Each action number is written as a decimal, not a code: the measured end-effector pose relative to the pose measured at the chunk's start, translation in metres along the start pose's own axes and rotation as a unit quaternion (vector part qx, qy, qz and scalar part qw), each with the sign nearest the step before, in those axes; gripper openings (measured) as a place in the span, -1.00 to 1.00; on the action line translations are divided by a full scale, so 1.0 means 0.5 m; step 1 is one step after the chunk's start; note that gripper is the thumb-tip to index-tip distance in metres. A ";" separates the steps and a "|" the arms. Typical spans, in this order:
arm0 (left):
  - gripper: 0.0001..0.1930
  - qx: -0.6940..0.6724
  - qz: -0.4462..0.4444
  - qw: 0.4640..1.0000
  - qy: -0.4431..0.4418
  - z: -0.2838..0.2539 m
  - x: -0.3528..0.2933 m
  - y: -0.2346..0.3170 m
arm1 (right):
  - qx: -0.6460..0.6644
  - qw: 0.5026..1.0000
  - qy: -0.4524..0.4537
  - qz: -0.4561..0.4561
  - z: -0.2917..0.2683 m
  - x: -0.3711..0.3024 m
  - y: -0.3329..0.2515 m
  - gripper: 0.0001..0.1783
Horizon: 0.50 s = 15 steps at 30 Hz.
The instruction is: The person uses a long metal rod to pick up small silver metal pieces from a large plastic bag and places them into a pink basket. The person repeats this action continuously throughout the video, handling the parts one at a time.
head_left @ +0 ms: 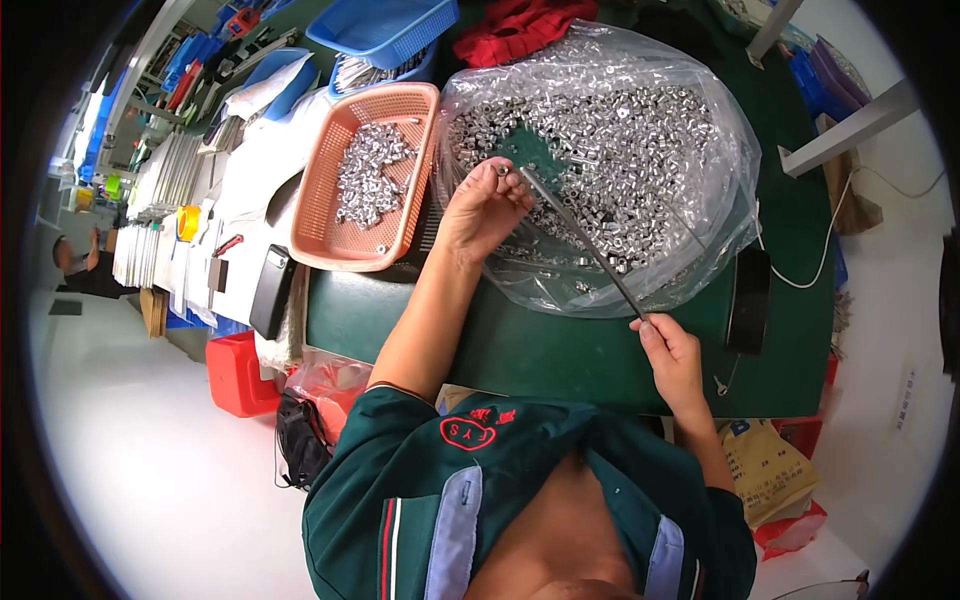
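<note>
While a small metal part is pinched betw. thumb and fingertips of the L hand, a thin grey rod is gripped nr. its lower end by the R hand, thumb pressed against curled fingers. The rod is slanted over the clear bag, w/ its far tip just beside the part; whether contact is made cannot be told. By judgement, the part is held above the heap so that it is presented to the tip, and the rod is gripped low so that most of its length is left free.

Containers: the bag, opened out on the green bench, is loaded w/ a wide heap of loose silver pieces; a green patch is seen amid them nr. the L hand. The orange basket, set L of the bag, prob. for easy reach, is part-filled w/ sim. pieces, massed mid-floor. Beyond it, an upper blue basket is stacked on a lower blue basket, in which elongated metal items are held. Red cloth is laid at the bag's far edge.
</note>
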<state>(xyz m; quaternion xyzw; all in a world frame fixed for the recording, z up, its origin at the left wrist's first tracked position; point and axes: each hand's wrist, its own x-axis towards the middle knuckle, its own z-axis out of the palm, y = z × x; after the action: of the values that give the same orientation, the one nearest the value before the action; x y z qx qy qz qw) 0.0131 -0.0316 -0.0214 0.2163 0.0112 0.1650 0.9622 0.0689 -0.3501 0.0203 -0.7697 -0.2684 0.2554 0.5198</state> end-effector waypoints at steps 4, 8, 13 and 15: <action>-0.83 0.117 0.008 0.993 0.025 0.010 -0.005 0.008 | -0.017 1.000 -0.009 -0.013 -0.004 -0.001 -0.004 -0.83; -0.84 0.248 0.033 0.968 0.026 0.034 -0.005 0.034 | -0.065 0.997 0.007 -0.030 -0.019 -0.002 -0.003 -0.85; -0.82 0.363 0.032 0.931 0.023 0.088 0.010 0.076 | -0.169 0.964 0.102 -0.181 -0.031 0.010 -0.008 -0.86; -0.81 0.407 0.035 0.913 0.008 0.118 0.018 0.090 | -0.141 0.974 0.088 -0.157 -0.031 0.009 -0.013 -0.85</action>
<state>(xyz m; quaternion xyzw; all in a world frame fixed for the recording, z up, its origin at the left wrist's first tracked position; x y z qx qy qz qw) 0.0132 -0.0145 0.0513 0.5878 0.0773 0.1818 0.7845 0.0818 -0.3554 0.0309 -0.8030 -0.3722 0.0615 0.4614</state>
